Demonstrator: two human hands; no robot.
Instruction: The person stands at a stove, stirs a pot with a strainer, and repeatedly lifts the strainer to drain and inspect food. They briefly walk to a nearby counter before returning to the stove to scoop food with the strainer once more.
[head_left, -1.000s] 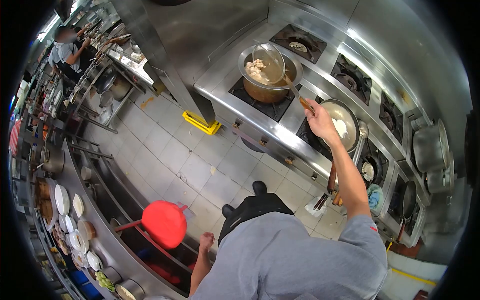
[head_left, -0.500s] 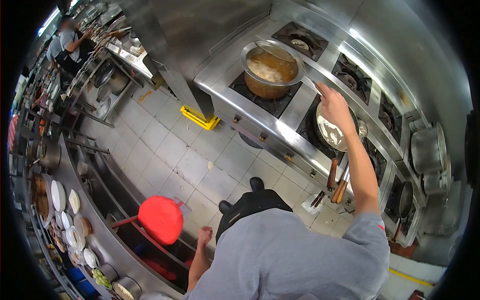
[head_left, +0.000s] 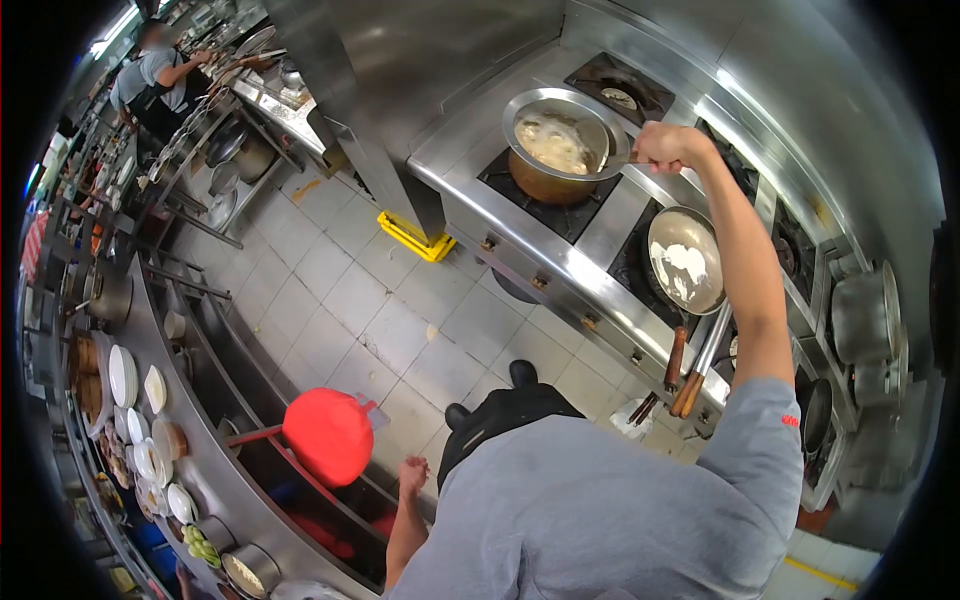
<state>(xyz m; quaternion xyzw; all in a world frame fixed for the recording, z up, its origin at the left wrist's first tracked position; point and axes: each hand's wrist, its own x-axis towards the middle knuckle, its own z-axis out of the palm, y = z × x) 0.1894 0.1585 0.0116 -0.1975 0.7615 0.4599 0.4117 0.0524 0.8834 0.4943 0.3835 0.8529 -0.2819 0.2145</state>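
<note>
My right hand point(head_left: 668, 147) is closed round the handle of a round skimmer point(head_left: 597, 138), whose head is tilted inside a wide metal pot point(head_left: 545, 180) on the stove. Pale, foamy pieces float in the pot's bubbling liquid point(head_left: 550, 142). Below my right forearm sits a frying pan point(head_left: 698, 228) with white residue on its inside and a wooden handle point(head_left: 676, 358) over the stove's front edge. Down by my side hangs my left hand point(head_left: 413, 475), fingers curled, with nothing visible in it.
Wooden-handled utensils point(head_left: 692, 385) jut from the stove point(head_left: 590, 275). Behind stand a red round-topped object point(head_left: 328, 437) and a counter point(head_left: 200, 430) with stacked plates point(head_left: 122, 375). A yellow object point(head_left: 415, 238) lies by the steel cabinet. Another person point(head_left: 160, 80) works at far left.
My right hand has moved up and towards the pot. The skimmer head has tipped from flat across the pot's top to steeply angled inside it. My left hand stays low.
</note>
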